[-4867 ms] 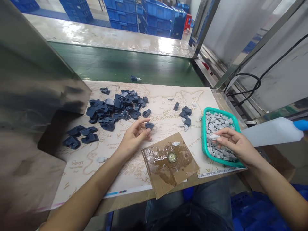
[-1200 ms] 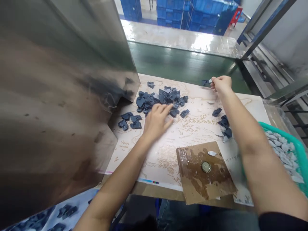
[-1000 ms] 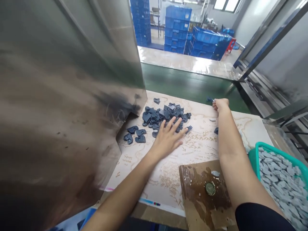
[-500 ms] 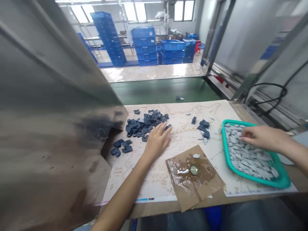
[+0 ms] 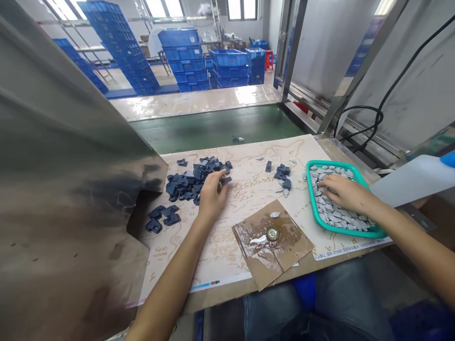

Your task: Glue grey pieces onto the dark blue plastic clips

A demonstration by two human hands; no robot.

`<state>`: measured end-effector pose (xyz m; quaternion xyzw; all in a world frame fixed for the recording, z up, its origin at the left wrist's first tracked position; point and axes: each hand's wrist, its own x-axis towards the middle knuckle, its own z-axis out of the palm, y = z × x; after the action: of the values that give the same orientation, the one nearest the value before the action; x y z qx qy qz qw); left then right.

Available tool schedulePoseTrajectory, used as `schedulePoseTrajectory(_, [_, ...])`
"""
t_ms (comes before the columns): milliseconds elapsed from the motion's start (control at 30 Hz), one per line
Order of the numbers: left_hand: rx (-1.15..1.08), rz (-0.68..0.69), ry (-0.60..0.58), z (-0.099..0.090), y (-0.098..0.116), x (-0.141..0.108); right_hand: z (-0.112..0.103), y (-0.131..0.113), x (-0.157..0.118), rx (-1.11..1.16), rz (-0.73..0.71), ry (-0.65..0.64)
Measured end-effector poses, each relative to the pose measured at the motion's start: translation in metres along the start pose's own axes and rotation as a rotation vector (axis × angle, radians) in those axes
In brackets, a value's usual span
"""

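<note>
My left hand [image 5: 213,196] is at the right edge of a pile of dark blue-grey pieces [image 5: 183,184], its thumb and fingers closed on one dark piece [image 5: 225,180]. Over at the right, my right hand [image 5: 341,192] reaches into a green basket [image 5: 311,201] of light grey pieces [image 5: 341,218]; its fingertips are down among them, and whether they grip one is hidden. Between the hands lies a wet brown cardboard sheet [image 5: 259,265] bearing a round metal cap [image 5: 272,234] and one light piece [image 5: 275,215].
A metal panel [image 5: 71,189] stands close on the left. Beyond the printed sheet runs a green belt [image 5: 213,125] with a small part [image 5: 237,138] on it. A small dark cluster [image 5: 282,173] lies mid-table. A white bottle [image 5: 408,182] is beyond the basket.
The camera view has shifted, moving the scene leftward. My left thumb and fingers have drawn together at a dark piece. My right hand lies flatter and farther over the basket.
</note>
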<state>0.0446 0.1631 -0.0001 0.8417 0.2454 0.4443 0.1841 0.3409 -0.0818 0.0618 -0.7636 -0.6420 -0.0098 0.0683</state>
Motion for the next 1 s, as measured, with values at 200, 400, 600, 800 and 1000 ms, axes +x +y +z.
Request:
schedulePoseTrajectory(200, [-0.195,-0.048,0.077,0.004,0.011,0.003,-0.010,-0.006,0.001,0.051,0.015,0.018])
schedulePoseTrajectory(400, [-0.592,-0.249,-0.107,0.009,0.020,-0.002,-0.028,-0.041,-0.008,0.185,0.065,0.100])
schedulePoseTrajectory(600, [-0.777,-0.336,-0.171,0.013,0.019,-0.003,-0.031,-0.077,-0.015,0.370,0.020,0.260])
schedulePoseTrajectory(800, [-0.684,-0.260,-0.155,0.013,0.010,-0.004,-0.024,-0.103,-0.016,0.523,-0.078,0.131])
schedulePoseTrajectory(1000, [-0.668,-0.343,-0.085,0.015,0.003,-0.005,-0.008,-0.125,-0.015,0.636,-0.258,-0.051])
